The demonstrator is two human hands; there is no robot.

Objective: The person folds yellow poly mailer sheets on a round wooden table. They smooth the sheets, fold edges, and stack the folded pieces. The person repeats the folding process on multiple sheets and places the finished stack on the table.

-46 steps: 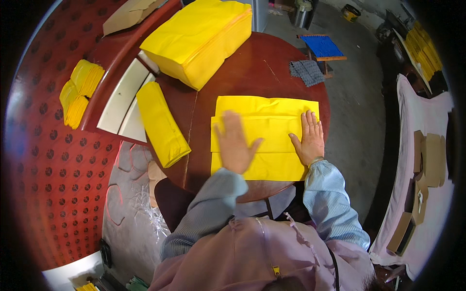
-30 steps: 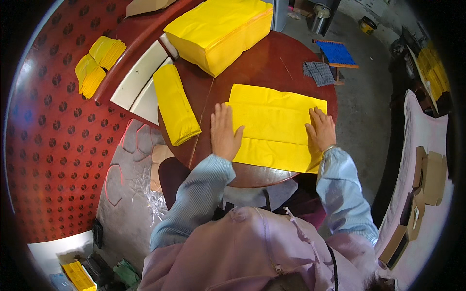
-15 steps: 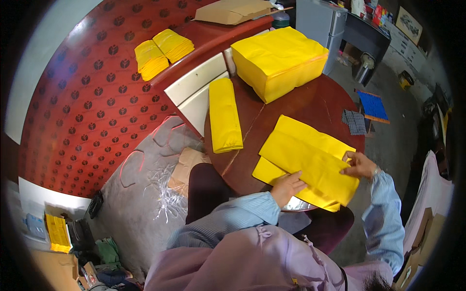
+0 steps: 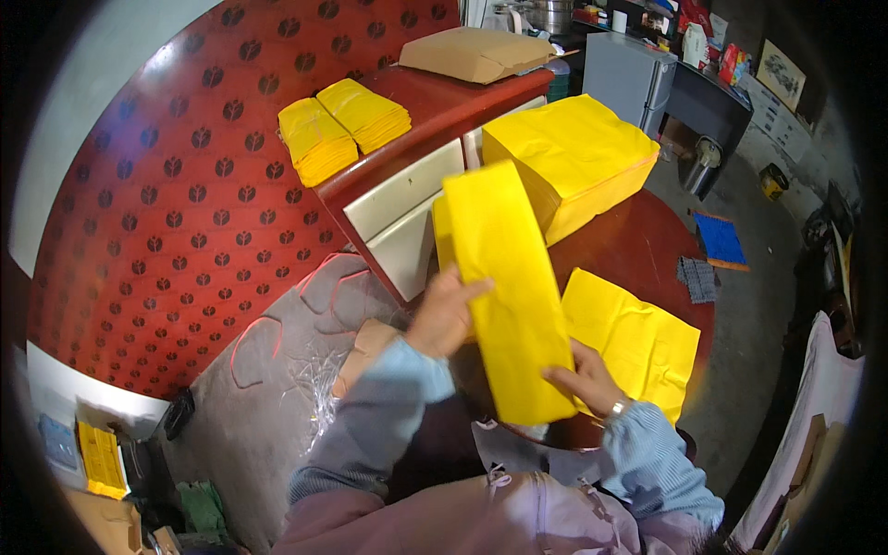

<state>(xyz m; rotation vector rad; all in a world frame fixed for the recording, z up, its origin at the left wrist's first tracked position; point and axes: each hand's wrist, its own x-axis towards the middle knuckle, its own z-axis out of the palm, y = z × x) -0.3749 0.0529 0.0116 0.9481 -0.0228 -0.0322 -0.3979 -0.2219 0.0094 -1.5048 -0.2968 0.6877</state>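
Observation:
A long yellow paper sheet [image 4: 513,305], folded into a narrow strip, is held up and tilted over the round dark-red table [image 4: 638,245]. My left hand [image 4: 446,310] grips its left edge with the thumb on top. At the lower right edge, my right hand [image 4: 587,377] pinches it between thumb and fingers. Another yellow sheet [image 4: 643,338], creased and opened out, lies on the table beside my right hand. Mostly hidden behind the strip is a folded yellow bundle [image 4: 441,227]. A tall block of stacked yellow sheets [image 4: 573,139] stands at the table's far side.
Two yellow bundles [image 4: 342,125] lie on the red cabinet top at the far left, near a flat cardboard box [image 4: 472,54]. Tangled white strips [image 4: 319,393] and red cords [image 4: 259,342] are on the floor to the left. A grey fridge [image 4: 624,79] stands behind.
Both hands have moved left, raising the folded yellow sheet off the table and turning it more upright. The opened sheet beneath stays on the table. The view has shifted slightly.

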